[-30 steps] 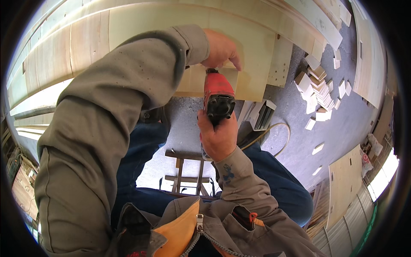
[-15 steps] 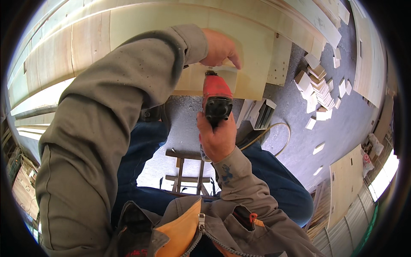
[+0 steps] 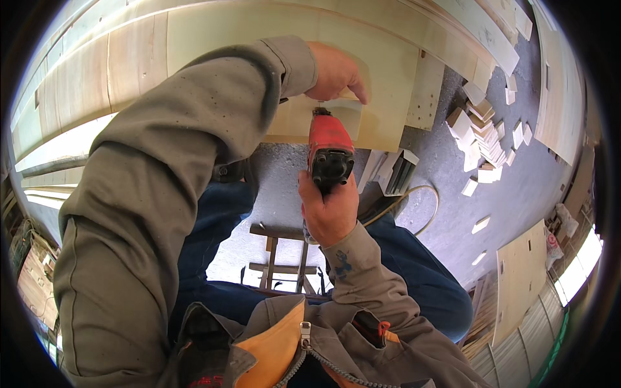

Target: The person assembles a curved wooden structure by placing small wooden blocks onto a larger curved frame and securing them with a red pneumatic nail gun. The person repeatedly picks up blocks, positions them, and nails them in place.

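Right hand (image 3: 331, 210) is wrapped tight around the handle of a red nail gun (image 3: 330, 132) with a black cap, so the gun sits right in that grip, nose pointing away. Can't tell if the nose touches the small board (image 3: 349, 118) just ahead of the grip. Left hand (image 3: 336, 72) is beyond the nose, over a plywood panel (image 3: 390, 84); can't see what its fingertips are doing underneath. Tan hose (image 3: 435, 205) loops off right of the grip, wood offcuts (image 3: 480, 143) farther out that way.
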A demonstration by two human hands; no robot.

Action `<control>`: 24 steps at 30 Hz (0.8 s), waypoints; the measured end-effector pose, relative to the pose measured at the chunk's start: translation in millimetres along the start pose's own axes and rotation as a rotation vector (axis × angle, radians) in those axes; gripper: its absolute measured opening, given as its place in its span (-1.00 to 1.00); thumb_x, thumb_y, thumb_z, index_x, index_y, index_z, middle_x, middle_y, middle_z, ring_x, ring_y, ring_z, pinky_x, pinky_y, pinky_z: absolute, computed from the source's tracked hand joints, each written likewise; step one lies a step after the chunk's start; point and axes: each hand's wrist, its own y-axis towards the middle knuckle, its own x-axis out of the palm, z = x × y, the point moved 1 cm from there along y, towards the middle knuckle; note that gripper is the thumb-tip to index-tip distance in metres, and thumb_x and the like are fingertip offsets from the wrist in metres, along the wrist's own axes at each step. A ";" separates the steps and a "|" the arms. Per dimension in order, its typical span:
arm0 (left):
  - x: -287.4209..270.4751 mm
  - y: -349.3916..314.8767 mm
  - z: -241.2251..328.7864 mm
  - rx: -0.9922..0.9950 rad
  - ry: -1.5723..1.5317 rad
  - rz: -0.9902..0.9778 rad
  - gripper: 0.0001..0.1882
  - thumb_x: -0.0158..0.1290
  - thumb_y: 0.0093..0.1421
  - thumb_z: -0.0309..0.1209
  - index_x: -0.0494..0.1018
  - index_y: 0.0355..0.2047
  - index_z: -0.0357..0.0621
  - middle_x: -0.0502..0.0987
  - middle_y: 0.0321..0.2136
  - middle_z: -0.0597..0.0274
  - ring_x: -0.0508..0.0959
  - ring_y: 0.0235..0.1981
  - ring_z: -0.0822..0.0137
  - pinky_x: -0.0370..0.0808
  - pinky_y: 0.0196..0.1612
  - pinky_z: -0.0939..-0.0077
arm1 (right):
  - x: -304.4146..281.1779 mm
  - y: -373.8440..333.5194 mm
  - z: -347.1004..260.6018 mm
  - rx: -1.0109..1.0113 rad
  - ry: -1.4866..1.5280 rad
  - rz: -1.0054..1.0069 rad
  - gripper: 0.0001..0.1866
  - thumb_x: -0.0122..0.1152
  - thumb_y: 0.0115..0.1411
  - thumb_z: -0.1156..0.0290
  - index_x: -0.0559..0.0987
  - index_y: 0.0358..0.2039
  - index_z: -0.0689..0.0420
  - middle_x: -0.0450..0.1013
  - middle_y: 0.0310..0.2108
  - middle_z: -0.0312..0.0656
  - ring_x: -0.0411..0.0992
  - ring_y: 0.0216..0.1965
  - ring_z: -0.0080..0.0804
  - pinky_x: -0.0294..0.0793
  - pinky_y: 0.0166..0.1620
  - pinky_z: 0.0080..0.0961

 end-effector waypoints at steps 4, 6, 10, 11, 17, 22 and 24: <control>2.4 0.3 -0.7 0.010 0.008 0.029 -0.41 0.07 0.29 -0.59 0.55 0.27 0.30 0.68 0.00 0.09 0.63 0.00 0.04 0.57 0.05 0.18 | -0.2 -1.3 -0.5 -0.019 -0.025 -0.001 -0.54 0.37 0.17 0.51 0.49 0.09 0.18 0.48 -0.06 0.03 0.50 -0.08 0.04 0.50 0.03 -0.19; 2.1 0.3 -2.0 0.002 0.013 0.026 -0.40 0.07 0.29 -0.59 0.55 0.27 0.29 0.68 0.00 0.10 0.64 0.00 0.04 0.57 0.06 0.18 | 0.4 -0.7 0.7 -0.037 -0.030 -0.011 -0.54 0.37 0.16 0.52 0.49 0.08 0.18 0.48 -0.06 0.03 0.50 -0.08 0.03 0.50 0.02 -0.19; 2.9 0.7 -1.7 -0.006 0.007 0.014 -0.40 0.07 0.28 -0.59 0.54 0.27 0.29 0.68 0.00 0.10 0.64 0.00 0.04 0.57 0.06 0.19 | 1.7 -0.9 3.3 -0.026 0.000 -0.021 -0.53 0.37 0.14 0.53 0.49 0.08 0.18 0.47 -0.08 0.02 0.50 -0.09 0.03 0.50 0.02 -0.19; 3.1 0.6 -1.9 -0.009 0.001 0.020 -0.40 0.07 0.28 -0.59 0.55 0.27 0.29 0.68 -0.01 0.10 0.64 0.00 0.04 0.57 0.06 0.19 | 1.6 -0.5 3.7 -0.023 0.003 -0.022 -0.53 0.36 0.14 0.53 0.49 0.08 0.18 0.47 -0.08 0.02 0.49 -0.09 0.04 0.50 0.02 -0.19; 2.6 3.1 -2.0 0.002 0.013 0.003 -0.29 -0.01 0.20 -0.65 0.55 0.28 0.38 0.65 0.09 0.03 0.63 0.08 -0.01 0.56 0.11 0.16 | -0.1 -0.1 5.1 -0.017 -0.011 -0.030 -0.55 0.35 0.16 0.51 0.48 0.08 0.18 0.47 -0.07 0.02 0.49 -0.09 0.04 0.50 0.03 -0.18; 4.6 1.2 -2.3 0.000 0.011 0.018 -0.39 0.06 0.28 -0.60 0.55 0.27 0.29 0.67 -0.02 0.10 0.63 0.00 0.05 0.56 0.06 0.20 | -1.0 -1.6 0.7 0.025 0.005 -0.016 -0.57 0.35 0.19 0.50 0.49 0.06 0.17 0.48 -0.05 0.03 0.49 -0.09 0.04 0.49 0.03 -0.18; 4.0 -0.6 -0.8 -0.010 0.010 0.024 -0.39 0.06 0.28 -0.61 0.54 0.28 0.29 0.67 -0.02 0.10 0.63 -0.01 0.06 0.56 0.05 0.20 | -1.4 -3.7 1.3 0.021 -0.005 -0.033 -0.59 0.35 0.19 0.50 0.49 0.05 0.17 0.49 -0.06 0.02 0.50 -0.09 0.02 0.49 0.03 -0.19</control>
